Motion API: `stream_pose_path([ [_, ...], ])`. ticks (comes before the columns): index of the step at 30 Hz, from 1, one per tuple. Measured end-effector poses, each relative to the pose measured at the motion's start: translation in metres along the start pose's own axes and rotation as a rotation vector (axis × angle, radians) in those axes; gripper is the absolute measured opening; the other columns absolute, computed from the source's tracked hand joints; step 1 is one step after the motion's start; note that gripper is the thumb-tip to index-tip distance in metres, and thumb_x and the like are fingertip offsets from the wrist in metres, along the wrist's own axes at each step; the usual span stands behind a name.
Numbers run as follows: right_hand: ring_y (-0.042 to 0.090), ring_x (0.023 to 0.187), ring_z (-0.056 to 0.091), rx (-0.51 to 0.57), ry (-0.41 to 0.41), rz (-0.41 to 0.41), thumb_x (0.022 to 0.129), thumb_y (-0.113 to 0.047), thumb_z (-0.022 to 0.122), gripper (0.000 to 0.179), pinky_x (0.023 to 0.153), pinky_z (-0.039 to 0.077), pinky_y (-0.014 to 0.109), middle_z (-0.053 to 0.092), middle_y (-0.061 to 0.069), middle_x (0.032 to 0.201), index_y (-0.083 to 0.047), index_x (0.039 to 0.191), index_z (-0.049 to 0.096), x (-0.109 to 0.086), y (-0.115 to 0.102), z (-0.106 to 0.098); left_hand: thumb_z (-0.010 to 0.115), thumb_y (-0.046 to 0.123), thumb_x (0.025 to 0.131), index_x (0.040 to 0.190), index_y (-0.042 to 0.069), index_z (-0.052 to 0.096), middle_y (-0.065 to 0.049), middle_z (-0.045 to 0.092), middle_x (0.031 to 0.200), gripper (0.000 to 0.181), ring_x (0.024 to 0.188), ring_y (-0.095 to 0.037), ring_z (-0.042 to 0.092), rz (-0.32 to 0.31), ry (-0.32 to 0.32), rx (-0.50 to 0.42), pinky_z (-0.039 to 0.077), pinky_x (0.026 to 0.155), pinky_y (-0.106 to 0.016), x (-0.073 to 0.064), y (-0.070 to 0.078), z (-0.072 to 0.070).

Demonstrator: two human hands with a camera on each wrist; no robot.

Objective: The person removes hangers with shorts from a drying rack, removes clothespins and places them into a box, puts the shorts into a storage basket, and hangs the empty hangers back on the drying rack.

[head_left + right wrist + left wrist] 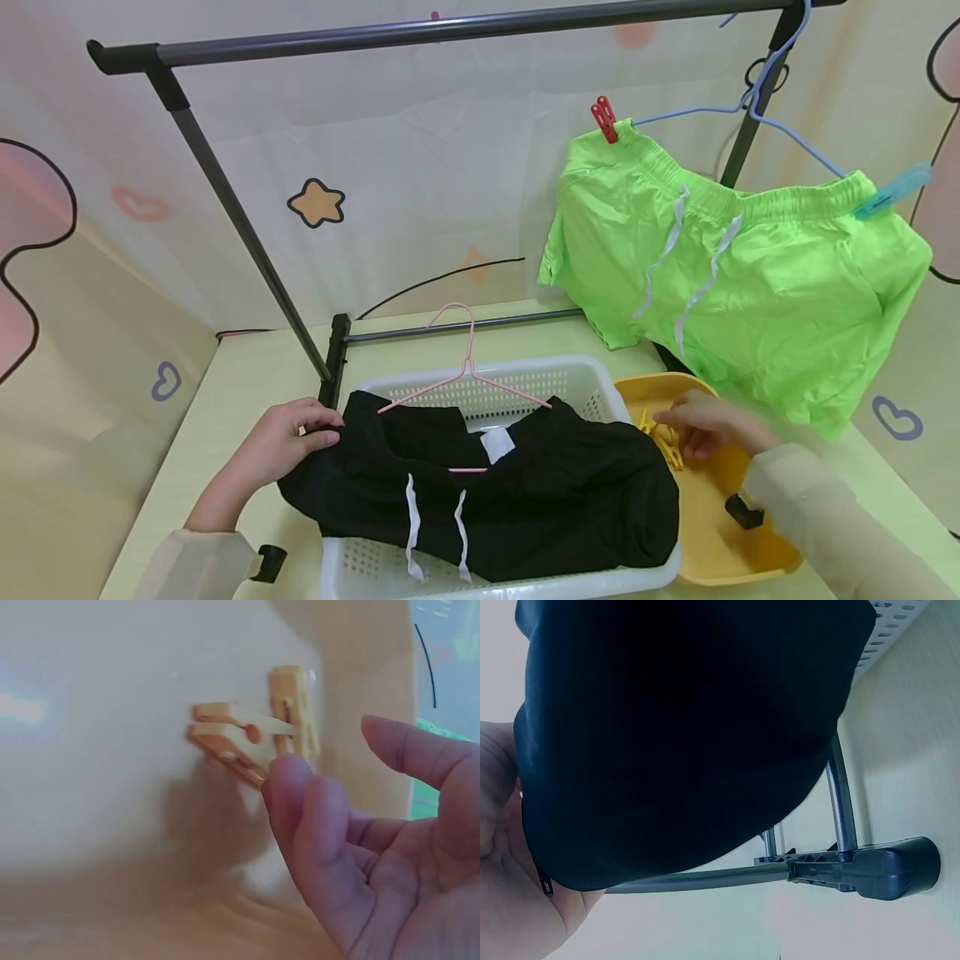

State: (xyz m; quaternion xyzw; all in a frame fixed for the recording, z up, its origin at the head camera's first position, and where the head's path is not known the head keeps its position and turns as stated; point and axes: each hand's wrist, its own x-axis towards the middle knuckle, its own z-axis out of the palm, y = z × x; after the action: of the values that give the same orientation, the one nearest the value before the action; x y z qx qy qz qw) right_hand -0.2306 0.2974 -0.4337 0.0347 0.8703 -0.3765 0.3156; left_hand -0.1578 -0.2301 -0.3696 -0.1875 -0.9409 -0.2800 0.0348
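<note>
My left hand (288, 437) pinches the waistband's left corner of black shorts (585, 500) with white drawstrings. Inside the waist sits a pink hanger (469, 367), its hook standing up above the cloth. The shorts lie across a white perforated basket (600, 375). In the left wrist view, black cloth covers much of the fingers. My right hand (705, 423) is inside a yellow basin (720, 550), beside several yellow clothespins (663, 437). The right wrist view shows its fingers loosely bent by two clothespins (240, 731), the thumb apart and nothing gripped.
A dark metal rack (397, 33) spans above and behind the basket. On its right, a blue hanger (761, 92) carries bright green shorts (750, 275), with a red clothespin (604, 121) and a blue clothespin (892, 192) at the waistband. A patterned curtain (420, 167) stands behind.
</note>
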Motion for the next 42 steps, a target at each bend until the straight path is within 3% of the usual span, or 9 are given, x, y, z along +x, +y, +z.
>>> stream_pose_path([
  [5, 0.010, 0.049, 0.053, 0.073, -0.049, -0.003, 0.089, -0.036, 0.049, 0.040, 0.050, 0.048, 0.024, 0.055, 0.003, 0.062, 0.002, 0.100, 0.041, -0.005, -0.003, -0.008, 0.066, 0.007, 0.077, 0.088, 0.011, 0.067, 0.006, 0.058, 0.080, 0.012, 0.072, -0.003, 0.047, -0.010, -0.005, -0.002, 0.041, 0.062, -0.022, 0.001, 0.000, -0.001],
  [14, 0.010, 0.054, 0.055, 0.207, -0.144, -0.038, 0.090, -0.037, 0.046, 0.040, 0.054, 0.049, 0.024, 0.057, 0.002, 0.069, 0.001, 0.102, 0.039, -0.006, -0.006, -0.021, 0.066, 0.006, 0.076, 0.088, 0.010, 0.067, 0.005, 0.058, 0.080, 0.012, 0.072, -0.004, 0.047, -0.016, -0.009, -0.009, 0.041, 0.062, -0.022, 0.001, 0.000, -0.001],
  [22, 0.010, 0.061, 0.057, 0.297, -0.226, -0.145, 0.093, -0.032, 0.043, 0.031, 0.056, 0.049, 0.023, 0.058, 0.002, 0.077, -0.003, 0.102, 0.039, -0.009, -0.021, -0.027, 0.065, 0.007, 0.077, 0.088, 0.011, 0.067, 0.006, 0.058, 0.080, 0.012, 0.072, -0.004, 0.046, -0.014, -0.010, -0.007, 0.041, 0.061, -0.022, 0.000, 0.000, 0.000],
  [33, 0.016, 0.072, 0.061, 0.295, -0.264, -0.280, 0.094, -0.028, 0.042, 0.024, 0.065, 0.051, 0.031, 0.062, 0.005, 0.087, -0.008, 0.104, 0.050, -0.017, -0.050, -0.025, 0.065, 0.006, 0.077, 0.088, 0.010, 0.067, 0.005, 0.058, 0.081, 0.012, 0.073, -0.005, 0.046, -0.016, -0.014, -0.005, 0.041, 0.061, -0.022, -0.001, 0.000, 0.000],
  [42, 0.020, 0.083, 0.061, 0.258, -0.386, -0.423, 0.095, -0.025, 0.039, 0.037, 0.072, 0.050, 0.035, 0.063, 0.006, 0.096, 0.004, 0.118, 0.041, -0.021, -0.071, -0.015, 0.066, 0.006, 0.076, 0.088, 0.010, 0.067, 0.006, 0.057, 0.079, 0.012, 0.072, -0.004, 0.045, -0.012, -0.006, -0.014, 0.041, 0.061, -0.022, 0.000, -0.001, 0.000],
])
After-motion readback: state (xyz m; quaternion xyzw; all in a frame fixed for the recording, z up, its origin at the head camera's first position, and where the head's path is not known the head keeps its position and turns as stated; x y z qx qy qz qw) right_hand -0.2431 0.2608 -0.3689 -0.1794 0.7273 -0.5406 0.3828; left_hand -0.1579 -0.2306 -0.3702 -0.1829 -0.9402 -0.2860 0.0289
